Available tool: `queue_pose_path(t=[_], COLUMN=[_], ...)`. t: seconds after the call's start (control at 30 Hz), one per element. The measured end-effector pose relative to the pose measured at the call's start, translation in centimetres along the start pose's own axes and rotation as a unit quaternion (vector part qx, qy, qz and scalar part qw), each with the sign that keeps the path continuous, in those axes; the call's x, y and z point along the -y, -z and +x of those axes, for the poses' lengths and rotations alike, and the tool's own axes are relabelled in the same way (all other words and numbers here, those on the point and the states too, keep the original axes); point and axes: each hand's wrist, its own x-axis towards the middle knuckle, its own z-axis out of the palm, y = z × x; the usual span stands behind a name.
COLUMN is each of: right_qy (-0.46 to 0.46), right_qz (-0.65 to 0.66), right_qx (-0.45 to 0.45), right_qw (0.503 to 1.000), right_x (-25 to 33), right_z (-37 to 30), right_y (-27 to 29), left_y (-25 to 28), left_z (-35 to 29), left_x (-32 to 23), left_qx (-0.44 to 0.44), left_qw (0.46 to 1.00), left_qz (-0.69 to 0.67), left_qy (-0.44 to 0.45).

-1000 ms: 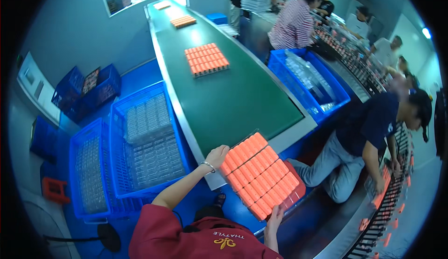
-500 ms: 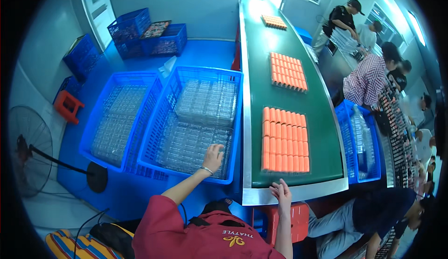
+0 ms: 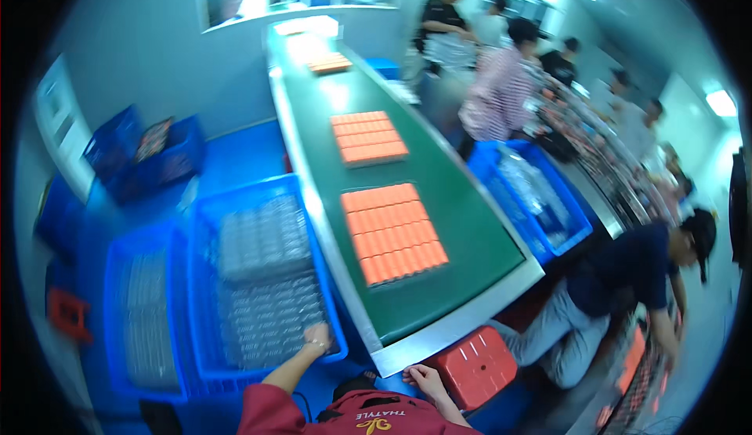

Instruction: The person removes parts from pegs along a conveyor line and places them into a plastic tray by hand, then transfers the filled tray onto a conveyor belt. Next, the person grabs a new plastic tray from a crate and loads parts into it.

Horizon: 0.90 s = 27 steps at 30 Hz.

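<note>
My left hand point(image 3: 316, 336) is at the near right corner of a blue crate point(image 3: 338, 309), against stacked clear plastic trays point(image 3: 270, 317). Its fingers are blurred and partly hidden, so a grip on a tray cannot be made out. My right hand point(image 3: 424, 377) is by the near metal edge of the green conveyor belt point(image 3: 407, 313), fingers curled, with nothing visible in them. On the belt nearest me lies a tray packed with rows of orange cylinders point(image 3: 394, 233). Farther along sits a similar block of orange cylinders point(image 3: 368, 137).
A second blue crate of clear trays point(image 3: 147, 309) stands at the left. A red stool point(image 3: 476, 366) is right of my right hand. Beyond the belt are another blue crate point(image 3: 583, 227) and a bending person in dark blue point(image 3: 619, 278). Other people work farther back.
The view has swung right and tilted, so belt and crates appear farther left. My left hand has moved to the crate's near right corner. My right hand now looks more curled, beside the belt's end.
</note>
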Motion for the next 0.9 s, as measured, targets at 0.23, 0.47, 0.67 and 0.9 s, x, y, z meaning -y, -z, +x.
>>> queue_pose_path(t=[0.23,0.47,0.67,0.9], right_qy=[0.002,0.003,0.033,-0.010], right_qz=[0.056,-0.016,-0.001,-0.019], right_qx=[-0.099,-0.107,-0.169,-0.160], right_qw=[0.994,0.994,0.985,0.987], right_x=[-4.5,-7.4,-10.1,-11.9], right_z=[-1.3,-1.8,-3.4,-4.2], right_y=[1.6,1.4,2.4,1.5], left_y=[0.7,-2.4,-0.6,-2.7], left_z=[2.6,5.4,-0.4,0.4], left_x=[0.0,4.0,5.2,4.8], left_qx=[-0.030,-0.055,0.005,-0.053], left_qw=[0.994,0.991,0.952,0.924], left_qz=[0.082,0.124,0.031,0.141], left_qy=[0.061,-0.013,-0.303,-0.351])
